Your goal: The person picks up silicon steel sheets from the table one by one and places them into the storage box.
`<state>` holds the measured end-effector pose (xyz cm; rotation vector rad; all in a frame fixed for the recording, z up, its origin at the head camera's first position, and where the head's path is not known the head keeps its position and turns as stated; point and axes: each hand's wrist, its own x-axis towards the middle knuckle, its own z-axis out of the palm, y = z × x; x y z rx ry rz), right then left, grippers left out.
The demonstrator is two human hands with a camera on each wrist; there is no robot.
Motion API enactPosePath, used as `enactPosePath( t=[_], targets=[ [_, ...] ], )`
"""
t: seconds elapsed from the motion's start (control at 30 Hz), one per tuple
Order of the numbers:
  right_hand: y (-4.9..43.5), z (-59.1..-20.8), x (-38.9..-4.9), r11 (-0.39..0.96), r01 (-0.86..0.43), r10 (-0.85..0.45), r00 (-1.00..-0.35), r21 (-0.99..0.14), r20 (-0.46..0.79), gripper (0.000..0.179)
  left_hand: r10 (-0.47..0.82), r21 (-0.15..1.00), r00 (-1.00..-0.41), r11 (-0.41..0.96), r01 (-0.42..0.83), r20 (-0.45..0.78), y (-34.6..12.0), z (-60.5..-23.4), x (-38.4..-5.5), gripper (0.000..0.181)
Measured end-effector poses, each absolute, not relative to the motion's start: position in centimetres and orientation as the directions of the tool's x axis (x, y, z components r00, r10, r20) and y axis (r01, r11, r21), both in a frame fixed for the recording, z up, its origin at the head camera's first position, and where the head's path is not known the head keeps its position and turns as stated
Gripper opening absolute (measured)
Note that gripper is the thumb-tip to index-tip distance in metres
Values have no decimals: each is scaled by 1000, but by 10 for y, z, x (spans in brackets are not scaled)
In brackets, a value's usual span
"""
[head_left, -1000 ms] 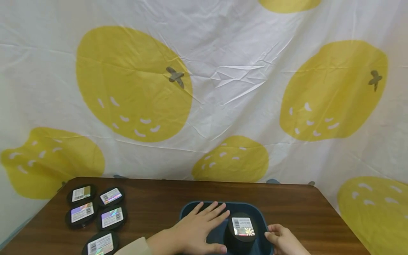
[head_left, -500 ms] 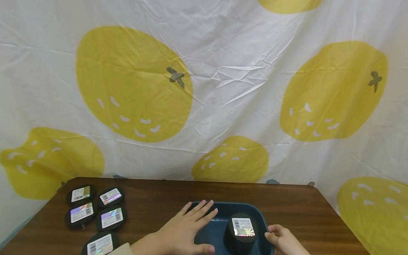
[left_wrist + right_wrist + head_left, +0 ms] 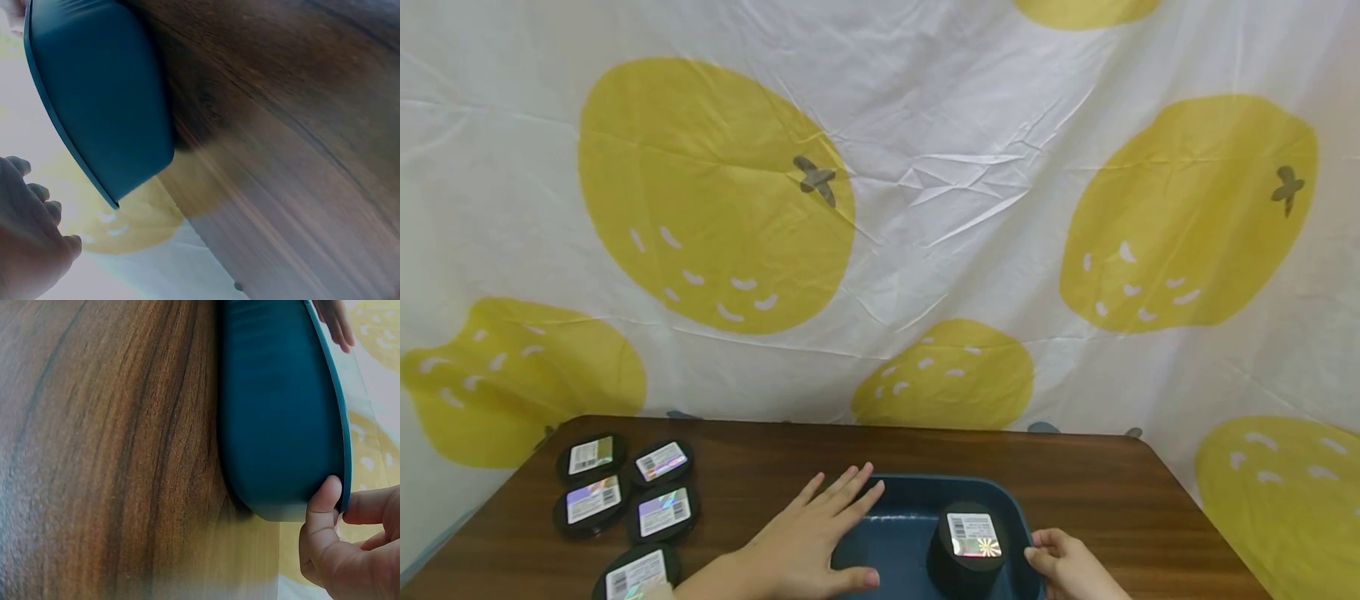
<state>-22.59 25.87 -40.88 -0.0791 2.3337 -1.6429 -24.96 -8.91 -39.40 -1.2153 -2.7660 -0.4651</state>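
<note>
Tray steadied from both sides on the tabletop (image 3: 760,467).

Right hand (image 3: 1067,567) pinching the right rim of the blue tray (image 3: 898,500), thumb on the outer wall, likely to keep it from sliding. Left hand (image 3: 805,542) flat, fingers spread wide and holding nothing, over the tray's left edge. Black round tin (image 3: 967,546) standing inside the tray, near the right hand. Five more black tins (image 3: 625,500) grouped well apart at the left.

Tray (image 3: 917,493) near edge cut off at 6 o'clock. Right hand (image 3: 1070,567) partly out of frame. Container (image 3: 967,550) label print too small. Tabletop (image 3: 300,156) blurred.
</note>
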Motion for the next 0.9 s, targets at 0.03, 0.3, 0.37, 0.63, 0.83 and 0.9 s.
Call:
enactPosePath(
  t=[0.03, 0.3, 0.37, 0.63, 0.83, 0.9],
  targets=[
    [259, -409, -226, 354, 117, -205, -958, -928, -199, 33, 701, 241, -684, 641, 729, 201, -91, -395, -249, 83],
    [259, -409, -227, 366, 120, -201, -958, -923, -204, 34, 662, 260, -710, 661, 704, 241, -105, -397, -247, 84],
    [260, -409, -227, 365, 118, -206, -957, -923, -204, 34, 655, 256, -713, 665, 702, 251, -108, -397, -246, 85],
    [260, -407, -226, 307, 135, -232, -949, -942, -212, 36, 642, 217, -711, 680, 701, 285, -117, -402, -245, 87],
    [258, -407, -225, 316, 133, -226, -951, -940, -210, 35, 622, 181, -715, 700, 690, 320, -127, -406, -244, 87],
    [258, -407, -225, 322, 131, -223, -952, -938, -209, 35, 612, 173, -720, 710, 683, 327, -131, -408, -243, 88]
  ],
)
